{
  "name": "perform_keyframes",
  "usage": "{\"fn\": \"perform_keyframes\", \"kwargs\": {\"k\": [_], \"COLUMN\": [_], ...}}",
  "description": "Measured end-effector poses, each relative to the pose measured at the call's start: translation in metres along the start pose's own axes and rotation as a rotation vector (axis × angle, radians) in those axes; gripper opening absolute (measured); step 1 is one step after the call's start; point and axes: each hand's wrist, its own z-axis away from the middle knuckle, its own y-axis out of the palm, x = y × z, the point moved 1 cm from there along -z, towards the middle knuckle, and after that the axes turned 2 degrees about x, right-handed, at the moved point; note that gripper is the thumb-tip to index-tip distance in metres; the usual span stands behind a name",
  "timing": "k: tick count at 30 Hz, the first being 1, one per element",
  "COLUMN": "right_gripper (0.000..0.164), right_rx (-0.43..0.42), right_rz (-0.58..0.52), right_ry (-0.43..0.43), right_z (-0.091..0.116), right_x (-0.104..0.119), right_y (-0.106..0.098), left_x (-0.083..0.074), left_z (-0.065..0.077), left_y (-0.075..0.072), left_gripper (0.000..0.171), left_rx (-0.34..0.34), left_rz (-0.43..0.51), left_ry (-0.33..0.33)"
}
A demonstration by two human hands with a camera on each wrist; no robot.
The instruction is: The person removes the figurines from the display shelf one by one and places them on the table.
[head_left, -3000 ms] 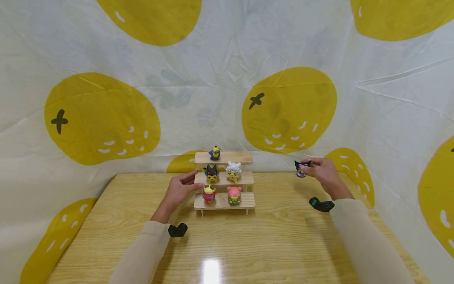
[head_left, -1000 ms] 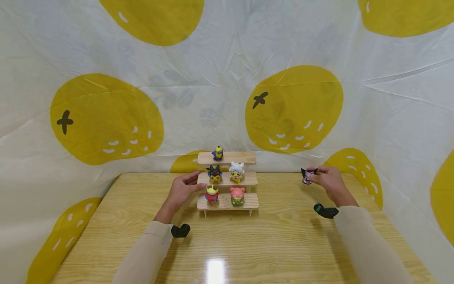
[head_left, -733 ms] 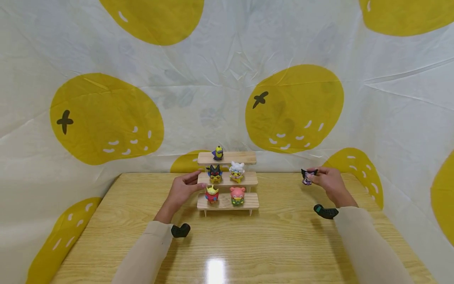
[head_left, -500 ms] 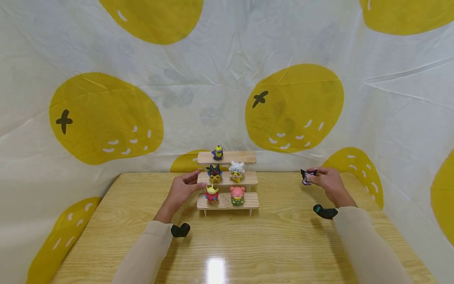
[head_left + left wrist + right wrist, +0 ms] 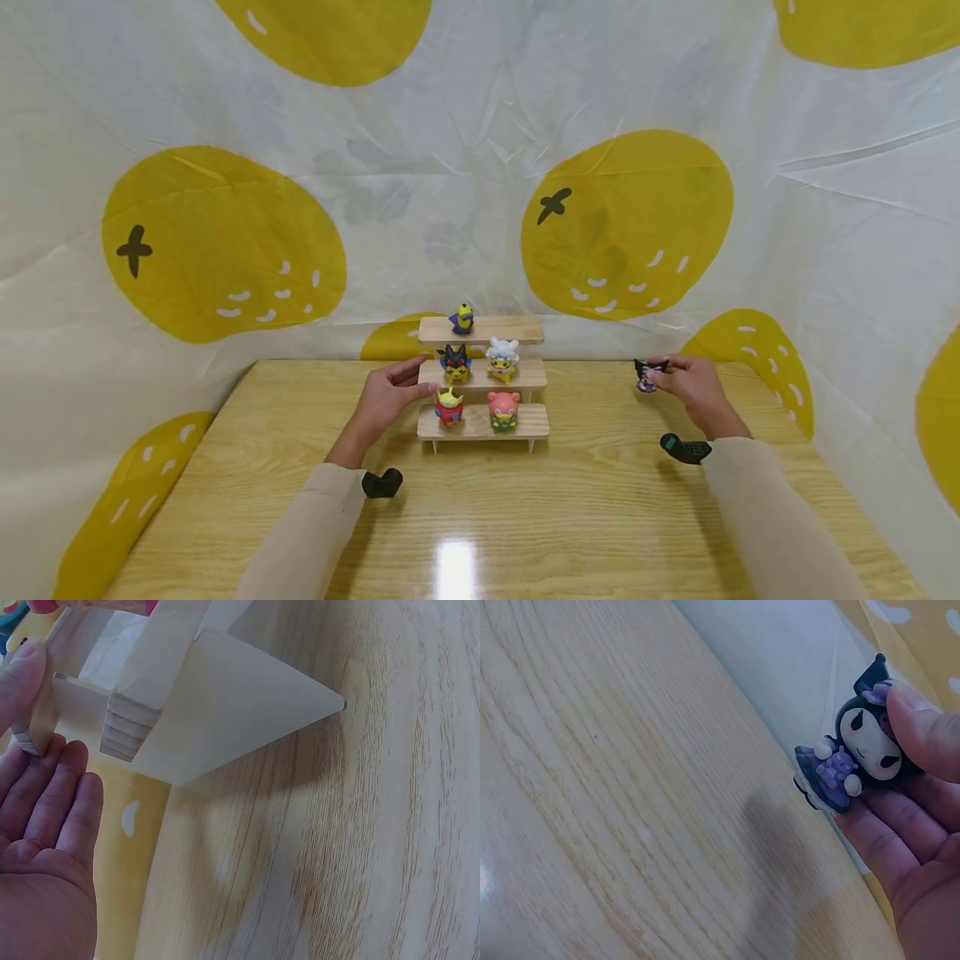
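Observation:
In the head view, my left hand (image 5: pixel 382 408) grips the left end of the middle tier of a three-tier wooden display stand (image 5: pixel 480 425). The left wrist view has the thumb on one face of that board and the fingers (image 5: pixel 56 802) on the other. Off to the right, my right hand (image 5: pixel 701 396) pinches a small figurine (image 5: pixel 866 742) with a black hood, a white face and a purple dress. It is held over the table, its shadow showing below in the right wrist view. Part of its head is hidden by the thumb.
On the stand are a yellow-and-purple figurine (image 5: pixel 462 320) on top, a black-eared one (image 5: pixel 455 364) and a white-capped one (image 5: pixel 502 361) mid-tier, and a red one (image 5: pixel 449 408) and a pink-hooded one (image 5: pixel 503 411) below. A patterned curtain (image 5: pixel 442 208) backs the wooden table (image 5: pixel 525 517).
Since the earliest frame, my right hand has lowered the figurine a little and moved slightly right. My left hand keeps its grip on the stand. The head view has shifted a bit.

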Motion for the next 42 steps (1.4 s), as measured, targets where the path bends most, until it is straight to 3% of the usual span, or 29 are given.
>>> {"fn": "perform_keyframes", "kwargs": {"k": [11, 42], "right_gripper": [0.050, 0.052], "right_rx": [-0.005, -0.032], "right_rz": [-0.001, 0.009], "right_ry": [0.040, 0.028], "right_z": [-0.006, 0.000], "right_x": [-0.008, -0.013], "right_y": [0.002, 0.010], "left_x": [-0.001, 0.001], "left_z": [0.000, 0.000], "left_y": [-0.001, 0.001], "left_gripper": [0.071, 0.068], "left_rx": [0.010, -0.003], "left_rz": [0.000, 0.001], "left_ry": [0.002, 0.015]}}
